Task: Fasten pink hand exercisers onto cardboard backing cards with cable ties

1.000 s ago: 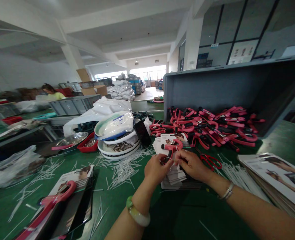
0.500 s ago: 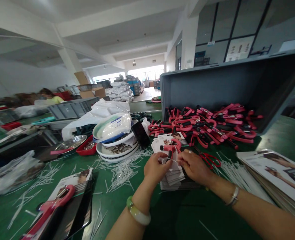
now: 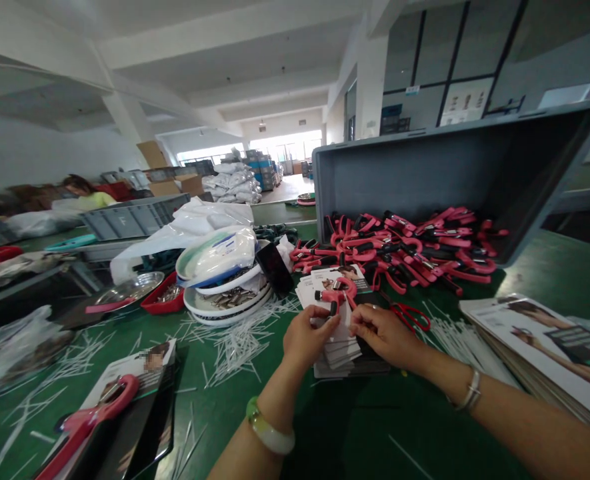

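A pair of pink pliers (image 3: 331, 296) with a black-tipped handle lies on a fanned stack of printed cards (image 3: 342, 353). My left hand (image 3: 305, 337) is closed, its thumb and fingers gripping the pliers by the dark handle end. Just to the right, my right hand (image 3: 387, 333) pinches a thin white cable tie (image 3: 347, 312) beside the pliers. Its fingertips hide most of the tie, so whether it is looped through the card cannot be seen. Red-handled scissors (image 3: 415, 316) lie beyond my right hand.
A tipped grey crate (image 3: 405, 173) spills many pink pliers (image 3: 405, 247) behind the cards. Loose cable ties (image 3: 239, 347), stacked white trays (image 3: 229, 317) and a phone (image 3: 275, 269) lie left of centre. Carded pliers (image 3: 95, 417) sit front left; a card pile (image 3: 539, 347) stands right.
The white tie between my hands shows less than before, and my right fingers have shifted slightly. The whole view has swung a little to the right. Both hands stay at the pliers.
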Demonstrator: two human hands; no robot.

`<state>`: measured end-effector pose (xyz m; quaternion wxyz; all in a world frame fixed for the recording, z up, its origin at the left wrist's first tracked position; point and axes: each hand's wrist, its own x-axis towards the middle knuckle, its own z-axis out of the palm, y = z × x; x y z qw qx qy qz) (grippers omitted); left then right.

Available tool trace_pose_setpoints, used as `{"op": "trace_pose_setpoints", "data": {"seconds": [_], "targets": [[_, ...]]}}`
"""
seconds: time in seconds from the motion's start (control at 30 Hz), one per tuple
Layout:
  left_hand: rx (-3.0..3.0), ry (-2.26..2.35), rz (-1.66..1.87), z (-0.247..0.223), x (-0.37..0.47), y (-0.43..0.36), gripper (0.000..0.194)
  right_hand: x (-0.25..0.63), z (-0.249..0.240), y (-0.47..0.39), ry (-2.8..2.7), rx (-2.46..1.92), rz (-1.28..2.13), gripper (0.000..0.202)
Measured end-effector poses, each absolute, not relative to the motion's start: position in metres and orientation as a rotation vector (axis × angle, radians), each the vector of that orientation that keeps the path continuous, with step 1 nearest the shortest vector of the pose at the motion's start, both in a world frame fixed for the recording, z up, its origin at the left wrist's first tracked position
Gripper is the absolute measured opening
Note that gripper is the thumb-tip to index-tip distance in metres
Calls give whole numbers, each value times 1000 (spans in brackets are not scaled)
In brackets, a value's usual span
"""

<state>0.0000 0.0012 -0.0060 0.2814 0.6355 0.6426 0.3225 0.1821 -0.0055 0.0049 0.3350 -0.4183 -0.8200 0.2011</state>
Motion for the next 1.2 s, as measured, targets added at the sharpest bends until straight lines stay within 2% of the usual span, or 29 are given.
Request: {"op": "trace_pose_setpoints", "data": {"seconds": [0.13,0.23,0.33,0.6,0.7,0.83,0.93,1.0,1.07,1.2], "targets": [[1719,1756,857,-5,3,3,28,211,9,6,-2033,-1253,618,26],[1703,1763,837,-5,2,5,28,249,8,24,-2113,-1833,251,26],[1721,1761,839,-6,-1,6,28,273,1,35,-2237,-2170,135,23],[2045,1755,904,11,12,-1,28,263,-5,41,-2206,-2250,248,20],[2137,1815,827,19,27,1,35,276,0,41,-2164,-2229,336,19],[1977,1858,778,18,38,11,21,299,9,27,-2106,-2164,563,21],[1837,1810,838,8,35,19,18,301,16,11,-2087,-1896,717,34],[1789,1746,910,0,31,24,17,291,21,3,-2215,-1665,572,44],[1754,1692,959,-7,28,26,16,276,26,-1,-2399,-1538,225,50],[1720,1639,983,-10,24,26,18,247,31,0,-2605,-1436,-368,44]]}}
